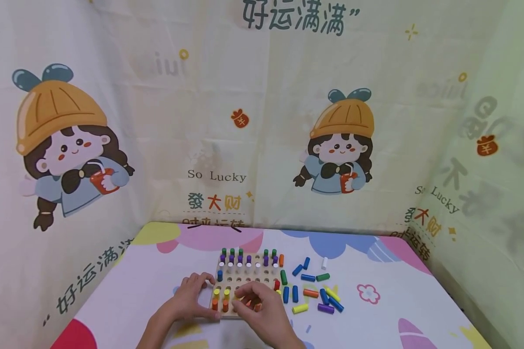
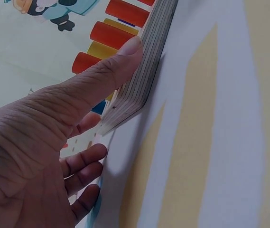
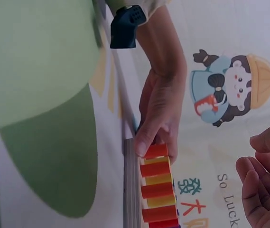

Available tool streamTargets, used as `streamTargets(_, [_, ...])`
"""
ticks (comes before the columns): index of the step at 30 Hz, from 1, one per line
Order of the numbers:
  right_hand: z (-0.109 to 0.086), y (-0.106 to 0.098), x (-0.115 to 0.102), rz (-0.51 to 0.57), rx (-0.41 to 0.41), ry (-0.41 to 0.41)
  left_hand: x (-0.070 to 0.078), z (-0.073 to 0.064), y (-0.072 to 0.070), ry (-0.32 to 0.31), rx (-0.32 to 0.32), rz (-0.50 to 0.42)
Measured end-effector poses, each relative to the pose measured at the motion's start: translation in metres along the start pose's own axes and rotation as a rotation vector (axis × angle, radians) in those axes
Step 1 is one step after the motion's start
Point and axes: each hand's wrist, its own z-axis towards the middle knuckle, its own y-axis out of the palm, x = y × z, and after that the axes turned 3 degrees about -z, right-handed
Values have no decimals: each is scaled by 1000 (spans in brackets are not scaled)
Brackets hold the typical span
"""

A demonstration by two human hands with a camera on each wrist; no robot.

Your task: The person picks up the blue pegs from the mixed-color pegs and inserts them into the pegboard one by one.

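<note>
A wooden pegboard (image 1: 229, 317) lies on the table, with rows of green, purple and white pegs at its far side. One blue peg (image 1: 220, 276) stands at its left edge. Yellow pegs (image 1: 226, 293) and orange pegs (image 1: 225, 305) stand along the near side. My left hand (image 1: 187, 298) rests at the board's near left corner, its thumb (image 2: 118, 59) against the front edge and its other fingers loosely bent. Over the near rows hovers my right hand (image 1: 264, 310), fingers loosely curled. In the right wrist view this hand (image 3: 267, 185) shows a gap between thumb and index finger, with no peg visible.
Loose pegs lie right of the board, including blue (image 1: 307, 277), green (image 1: 322, 277), orange (image 1: 311, 293), yellow (image 1: 300, 308), purple (image 1: 325, 309) and white (image 1: 324, 263). A printed cloth (image 1: 270, 145) hangs behind and beside the patterned table (image 1: 388, 310).
</note>
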Motion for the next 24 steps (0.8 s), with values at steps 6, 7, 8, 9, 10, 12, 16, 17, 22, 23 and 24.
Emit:
streamTargets(6, [-3,-7,3,-34,3,15,-5,1,1,0,4,-1])
streamTargets(7, [-4,-8,3,-42,3,19,-5,0,1,-1,4,-3])
streamTargets(8, [-4,-9,4,-48,0,16,-4,0,0,-5,4,-5])
streamTargets(9, [-5,-10,5,-57,-5,15,-2,-1,-1,-2,-5,6])
streamTargets(10, [-6,-11,6,-64,-10,14,0,-2,-2,-4,-7,6])
streamTargets(12, [-8,-14,9,-81,-19,14,3,-3,-4,-12,-10,3])
streamTargets(16, [-13,-20,15,-104,-29,18,0,-1,-1,-22,-4,-18])
streamTargets(17, [-14,-22,16,-107,-27,18,-1,0,0,-22,-4,-24])
streamTargets(22, [-20,-31,22,-117,-8,6,-3,1,0,3,2,-26])
streamTargets(23, [-21,-32,23,-122,-5,6,-2,0,0,5,0,-21])
streamTargets(24, [-21,-33,24,-127,-4,6,-1,-1,-1,9,-2,-15])
